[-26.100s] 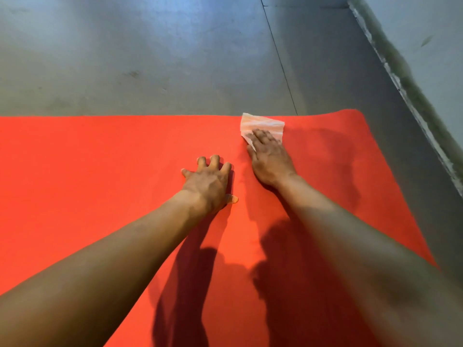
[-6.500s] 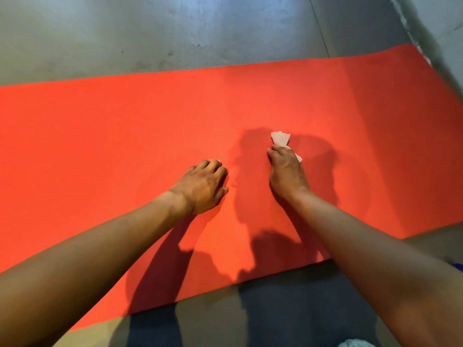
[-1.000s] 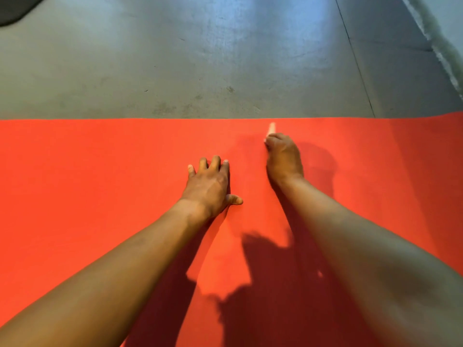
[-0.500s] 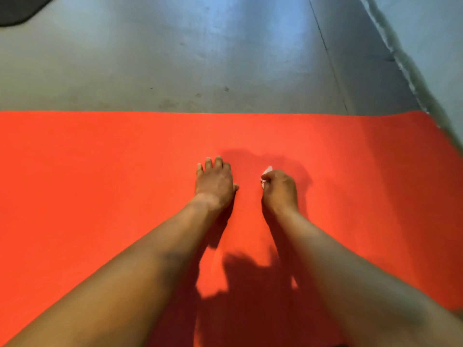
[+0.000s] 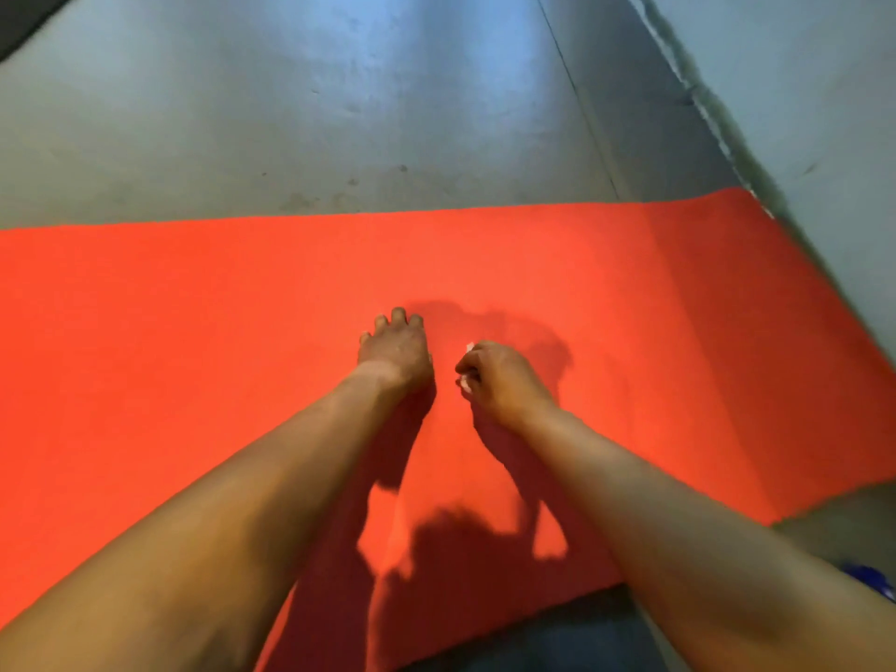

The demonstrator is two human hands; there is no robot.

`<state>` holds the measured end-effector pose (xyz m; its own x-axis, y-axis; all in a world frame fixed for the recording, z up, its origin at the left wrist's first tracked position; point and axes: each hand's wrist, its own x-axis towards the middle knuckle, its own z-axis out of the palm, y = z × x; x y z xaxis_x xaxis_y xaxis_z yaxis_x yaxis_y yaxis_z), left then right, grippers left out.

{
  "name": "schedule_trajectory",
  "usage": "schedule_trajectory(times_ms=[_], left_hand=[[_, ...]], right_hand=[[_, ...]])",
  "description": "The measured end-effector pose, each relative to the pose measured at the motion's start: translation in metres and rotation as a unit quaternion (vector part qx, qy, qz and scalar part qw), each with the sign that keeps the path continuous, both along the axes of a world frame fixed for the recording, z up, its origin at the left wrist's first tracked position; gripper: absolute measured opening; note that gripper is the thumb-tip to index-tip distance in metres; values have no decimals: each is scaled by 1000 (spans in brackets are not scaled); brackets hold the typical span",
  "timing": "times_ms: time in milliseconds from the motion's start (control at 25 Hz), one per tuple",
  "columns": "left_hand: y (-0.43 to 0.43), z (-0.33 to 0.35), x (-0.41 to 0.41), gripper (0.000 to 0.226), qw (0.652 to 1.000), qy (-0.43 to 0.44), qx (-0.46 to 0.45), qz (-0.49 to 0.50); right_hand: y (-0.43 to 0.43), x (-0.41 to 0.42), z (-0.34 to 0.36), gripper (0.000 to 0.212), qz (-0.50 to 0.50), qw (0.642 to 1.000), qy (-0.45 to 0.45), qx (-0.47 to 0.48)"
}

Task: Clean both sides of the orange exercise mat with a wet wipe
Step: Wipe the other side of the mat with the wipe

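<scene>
Right hand bunches crumpled wipe over flat orange mat

The mat looks like matt orange foam with a fine, even grain, the floor is smooth grey concrete with a dull sheen and a few dark scuffs, and the wipe shows only as thin white scraps
</scene>
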<state>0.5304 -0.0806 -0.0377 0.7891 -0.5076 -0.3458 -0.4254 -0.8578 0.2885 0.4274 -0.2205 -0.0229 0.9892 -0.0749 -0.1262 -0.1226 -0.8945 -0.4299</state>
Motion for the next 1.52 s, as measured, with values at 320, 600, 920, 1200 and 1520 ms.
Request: schedule_trajectory(times_ms=[320,600,920,1200,1520], left_hand=[[73,21,23,49,998,17,-57,5],[125,-1,53,55,998,5,-14,67],[71,7,101,101,993,59,82,67],[58,17,115,108,987,80,128,52],[58,15,113,105,986,85,134,45]], right_hand=[[37,53,-18,23,-315,931,-97,160],[59,95,-45,30,-98,985,-119,75],[18,178,-60,16,76,983,-164,-23],[-28,244,-70,23,-158,964,-213,22],[49,253,-69,13,174,962,-209,36]])
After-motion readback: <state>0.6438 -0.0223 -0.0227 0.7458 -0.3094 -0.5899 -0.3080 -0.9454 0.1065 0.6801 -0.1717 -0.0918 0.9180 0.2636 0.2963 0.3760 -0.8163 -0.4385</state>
